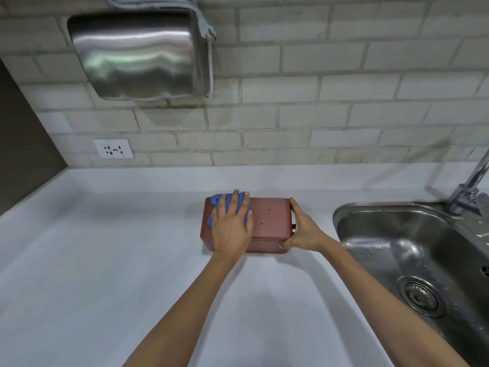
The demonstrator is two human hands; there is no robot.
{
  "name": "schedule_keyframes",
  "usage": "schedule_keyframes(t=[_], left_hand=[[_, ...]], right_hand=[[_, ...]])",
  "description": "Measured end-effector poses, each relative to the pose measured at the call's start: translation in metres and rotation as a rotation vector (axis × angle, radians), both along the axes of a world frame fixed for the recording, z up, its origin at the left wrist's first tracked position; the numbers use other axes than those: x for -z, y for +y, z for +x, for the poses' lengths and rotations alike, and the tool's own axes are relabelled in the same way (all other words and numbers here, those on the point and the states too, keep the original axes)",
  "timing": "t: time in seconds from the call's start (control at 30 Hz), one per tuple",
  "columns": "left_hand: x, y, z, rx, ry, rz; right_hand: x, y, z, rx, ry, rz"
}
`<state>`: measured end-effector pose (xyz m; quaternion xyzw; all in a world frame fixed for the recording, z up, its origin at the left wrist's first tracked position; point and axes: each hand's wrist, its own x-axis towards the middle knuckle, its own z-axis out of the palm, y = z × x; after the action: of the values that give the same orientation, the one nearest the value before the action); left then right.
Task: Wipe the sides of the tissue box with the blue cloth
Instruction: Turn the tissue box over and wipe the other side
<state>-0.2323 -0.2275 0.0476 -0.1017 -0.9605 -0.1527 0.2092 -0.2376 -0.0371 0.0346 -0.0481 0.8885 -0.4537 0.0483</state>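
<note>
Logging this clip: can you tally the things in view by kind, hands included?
hands: 2 (left hand, right hand)
tissue box: 1
blue cloth: 1
sink: 1
tap: 1
hand dryer: 1
wall socket: 1
Total: 8

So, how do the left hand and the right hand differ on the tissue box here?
The left hand lies flat, fingers straight, pressing the blue cloth onto the top of the tissue box; the right hand curls round the box's right end in a grip. The left hand touches cloth, the right hand bare box. Both are on the box.
</note>
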Motion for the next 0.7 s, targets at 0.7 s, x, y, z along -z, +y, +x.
schedule_keyframes(t=[0.7], left_hand=[[0.000, 0.045, 0.029, 0.249, 0.026, -0.162]], right_hand=[[0.005, 0.002, 0.004, -0.005, 0.049, -0.059]])
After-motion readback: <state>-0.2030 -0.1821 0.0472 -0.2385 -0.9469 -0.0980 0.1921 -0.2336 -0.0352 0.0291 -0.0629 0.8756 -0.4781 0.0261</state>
